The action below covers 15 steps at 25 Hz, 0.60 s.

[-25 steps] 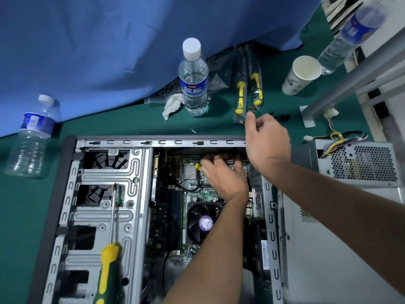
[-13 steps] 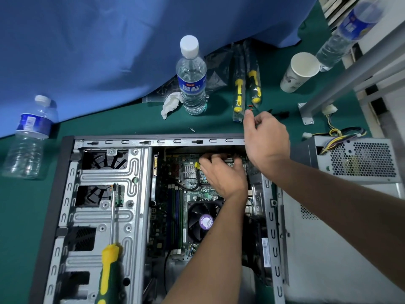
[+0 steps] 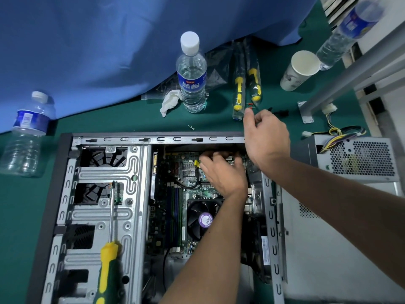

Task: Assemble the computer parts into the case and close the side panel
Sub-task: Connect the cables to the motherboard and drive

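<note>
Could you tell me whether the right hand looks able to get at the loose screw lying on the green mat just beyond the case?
Probably yes. The screw lies in the open on the mat, beyond the case's top edge, with nothing over it. The right hand rests at that edge, a short way to the screw's right; the standing water bottle is farther back.

light: even, bright, from overhead | shadows: soft, deep inside the case (image 3: 153, 140) | glare: mild on bare metal | focus: sharp centre | edges: wide-angle bending, slight softness
</note>
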Motion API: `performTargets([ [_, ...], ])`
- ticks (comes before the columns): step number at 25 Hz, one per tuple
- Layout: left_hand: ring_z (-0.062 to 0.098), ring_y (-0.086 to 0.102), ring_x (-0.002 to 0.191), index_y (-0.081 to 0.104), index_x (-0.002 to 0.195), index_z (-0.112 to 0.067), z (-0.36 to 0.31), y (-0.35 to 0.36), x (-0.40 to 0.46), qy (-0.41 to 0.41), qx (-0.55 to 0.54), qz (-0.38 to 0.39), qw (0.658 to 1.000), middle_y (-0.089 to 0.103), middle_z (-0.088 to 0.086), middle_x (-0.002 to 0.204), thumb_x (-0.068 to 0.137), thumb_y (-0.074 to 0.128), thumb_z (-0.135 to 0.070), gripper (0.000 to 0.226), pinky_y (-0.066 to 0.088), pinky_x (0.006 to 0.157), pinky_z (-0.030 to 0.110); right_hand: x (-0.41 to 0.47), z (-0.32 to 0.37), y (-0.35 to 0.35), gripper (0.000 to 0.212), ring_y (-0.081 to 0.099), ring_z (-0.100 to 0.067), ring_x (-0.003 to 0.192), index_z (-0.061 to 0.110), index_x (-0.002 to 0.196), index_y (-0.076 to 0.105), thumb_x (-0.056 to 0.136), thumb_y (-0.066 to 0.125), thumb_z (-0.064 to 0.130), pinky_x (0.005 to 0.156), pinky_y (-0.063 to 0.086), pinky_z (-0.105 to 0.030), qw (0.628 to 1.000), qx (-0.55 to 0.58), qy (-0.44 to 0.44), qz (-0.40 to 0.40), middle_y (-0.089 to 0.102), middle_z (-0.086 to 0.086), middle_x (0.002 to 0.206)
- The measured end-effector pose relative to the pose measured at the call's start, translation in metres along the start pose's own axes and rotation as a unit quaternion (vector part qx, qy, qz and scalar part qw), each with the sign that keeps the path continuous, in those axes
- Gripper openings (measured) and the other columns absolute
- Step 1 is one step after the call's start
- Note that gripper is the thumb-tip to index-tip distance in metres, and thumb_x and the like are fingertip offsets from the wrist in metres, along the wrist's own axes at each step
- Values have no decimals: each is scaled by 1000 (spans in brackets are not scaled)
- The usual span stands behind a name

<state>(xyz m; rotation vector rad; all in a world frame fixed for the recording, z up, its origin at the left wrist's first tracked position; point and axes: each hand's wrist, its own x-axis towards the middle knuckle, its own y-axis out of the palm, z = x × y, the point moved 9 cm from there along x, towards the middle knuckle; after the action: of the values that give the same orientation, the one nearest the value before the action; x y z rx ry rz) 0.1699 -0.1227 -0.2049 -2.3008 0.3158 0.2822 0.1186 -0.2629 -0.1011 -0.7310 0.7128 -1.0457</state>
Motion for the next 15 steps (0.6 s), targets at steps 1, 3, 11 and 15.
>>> performTargets([
  [1,27,39,113,64,99,-5,0,0,-1,0,4,-2,1000,44,10,116,77,78,-27,34,38,98,42,0,0,0,41,50,-24,70,19,81,53,99,38,52,66,32,-32,1000,0,-1,-1,52,8,65],
  [3,27,39,113,64,100,-5,-1,0,-1,3,11,-2,1000,44,10,117,77,77,-28,35,39,97,42,0,0,0,41,51,-24,70,19,81,54,99,38,52,66,33,-32,1000,0,-2,-1,53,7,65],
  [11,25,39,109,68,99,-6,-4,0,-1,9,20,-15,1000,45,9,114,76,79,-28,35,39,94,39,1,0,1,41,52,-24,70,19,79,53,99,39,52,65,33,-32,1000,-1,-1,0,54,6,66],
  [15,25,40,111,66,96,-5,-3,-1,1,-2,16,-15,1000,45,9,115,76,79,-26,32,39,97,39,1,0,1,41,52,-25,70,19,78,52,99,39,52,65,33,-32,1000,0,-1,2,54,6,66],
])
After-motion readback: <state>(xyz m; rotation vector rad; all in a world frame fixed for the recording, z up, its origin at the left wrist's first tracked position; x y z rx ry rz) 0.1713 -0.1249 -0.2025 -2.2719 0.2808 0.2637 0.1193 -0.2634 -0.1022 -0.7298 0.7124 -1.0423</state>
